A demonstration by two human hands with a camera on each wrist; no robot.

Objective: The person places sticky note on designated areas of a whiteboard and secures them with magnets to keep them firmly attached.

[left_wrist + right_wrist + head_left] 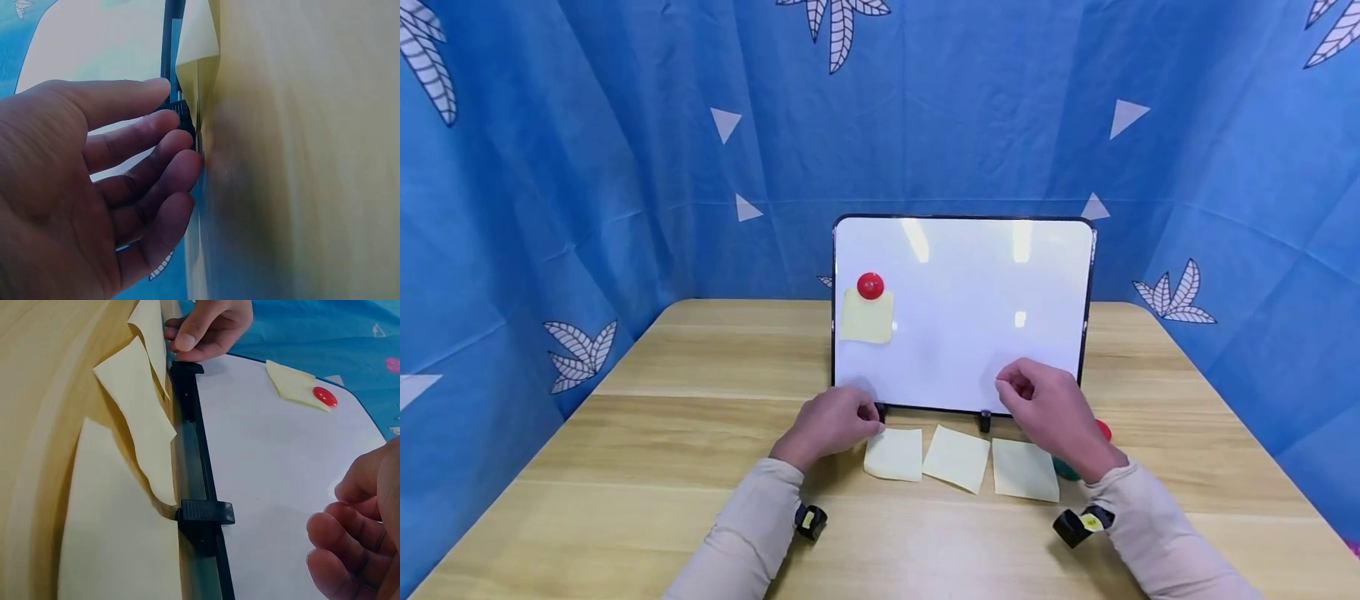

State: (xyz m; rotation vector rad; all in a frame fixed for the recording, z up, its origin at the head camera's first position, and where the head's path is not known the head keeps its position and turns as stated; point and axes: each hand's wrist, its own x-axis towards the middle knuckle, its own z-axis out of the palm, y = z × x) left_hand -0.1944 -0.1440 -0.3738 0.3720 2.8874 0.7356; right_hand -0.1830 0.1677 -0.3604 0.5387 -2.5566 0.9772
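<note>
A whiteboard [955, 325] with a black frame stands upright on the table. A red round magnet [870, 286] is at the top edge of a pale yellow sticky note [867, 318] on its left side. Three more notes lie in a row before the board: a left note [892, 457], a middle note [957, 458] and a right note [1026, 472]. My left hand [835, 421], fingers loosely bent and holding nothing, is beside the left note and the board's foot. Loosely curled and empty, my right hand [1056, 408] hovers before the board's lower right corner.
Partly hidden by my right wrist are a red round piece [1103, 430] and a green one [1065, 469]. Black feet [985, 421] jut from under the board, close behind the notes. A blue patterned curtain [970, 108] surrounds the wooden table [715, 358].
</note>
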